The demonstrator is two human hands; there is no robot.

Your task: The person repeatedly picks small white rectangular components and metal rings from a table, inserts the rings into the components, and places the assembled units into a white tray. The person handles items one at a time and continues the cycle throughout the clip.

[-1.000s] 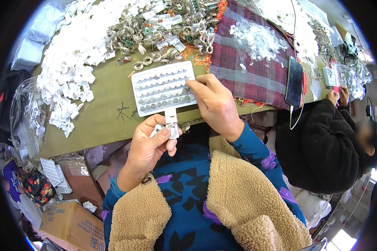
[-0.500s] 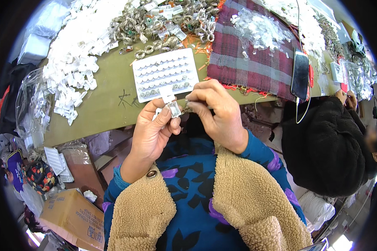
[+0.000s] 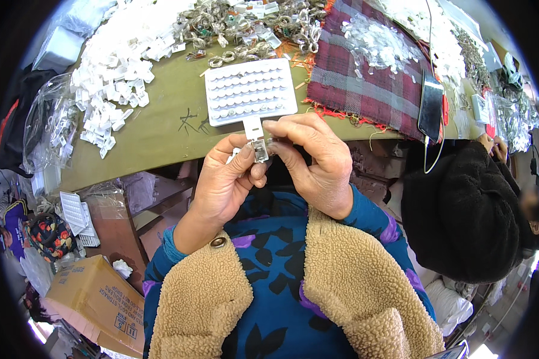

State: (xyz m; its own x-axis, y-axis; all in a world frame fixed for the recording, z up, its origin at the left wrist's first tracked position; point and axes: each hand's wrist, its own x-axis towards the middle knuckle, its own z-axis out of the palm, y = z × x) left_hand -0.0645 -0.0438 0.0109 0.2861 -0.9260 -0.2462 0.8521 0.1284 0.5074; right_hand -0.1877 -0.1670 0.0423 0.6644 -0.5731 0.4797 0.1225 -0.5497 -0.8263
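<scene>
A small plastic case, white with a clear square end, is pinched between the thumb and fingers of my left hand. Another white piece shows in the same hand, behind the thumb. My right hand meets the case from the right, thumb and forefinger closed at its clear end; what lies between those fingertips is too small and covered to make out. Just beyond both hands lies a white tray with rows of round pockets, several holding round, silvery cells in the nearest row.
White plastic pieces are heaped at the left, coiled wire bundles at the back. On the right, a plaid cloth bears clear pieces and a phone with a cable. A person in dark clothing sits at the right.
The table and tray appear slightly higher and further right in the picture. My hands remain together at the case, the right fingertips now closer against its clear end.
</scene>
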